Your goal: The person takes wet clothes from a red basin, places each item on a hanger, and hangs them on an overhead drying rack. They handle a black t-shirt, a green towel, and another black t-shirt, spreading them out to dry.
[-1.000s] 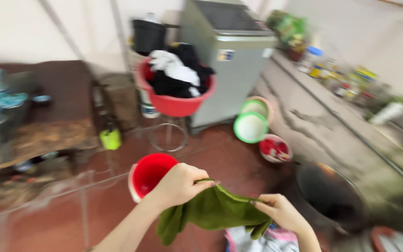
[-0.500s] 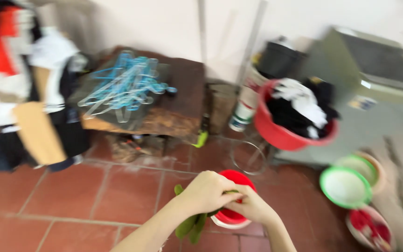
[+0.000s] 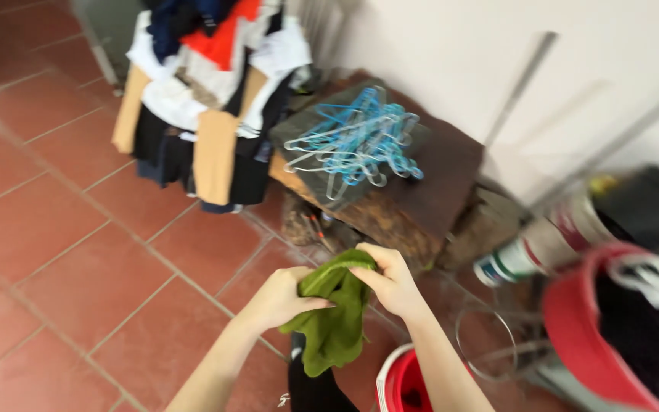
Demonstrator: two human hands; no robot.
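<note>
Both of my hands hold a green cloth (image 3: 335, 320) low in the middle of the view. My left hand (image 3: 280, 299) grips its left side and my right hand (image 3: 389, 281) pinches its top edge. The cloth hangs bunched below the hands. A small red bucket (image 3: 402, 381) with a white rim stands on the floor under my right forearm.
A heap of blue wire hangers (image 3: 356, 139) lies on a brown low table (image 3: 436, 172). Clothes (image 3: 204, 91) hang on a rack at the upper left. A red basin (image 3: 593, 336) full of laundry sits at the right. Red floor tiles (image 3: 62, 236) spread to the left.
The view has swung left, from the washing machine and basins toward the hangers and hanging clothes. My hands came together on the green cloth and now hold it bunched, higher in the view.
</note>
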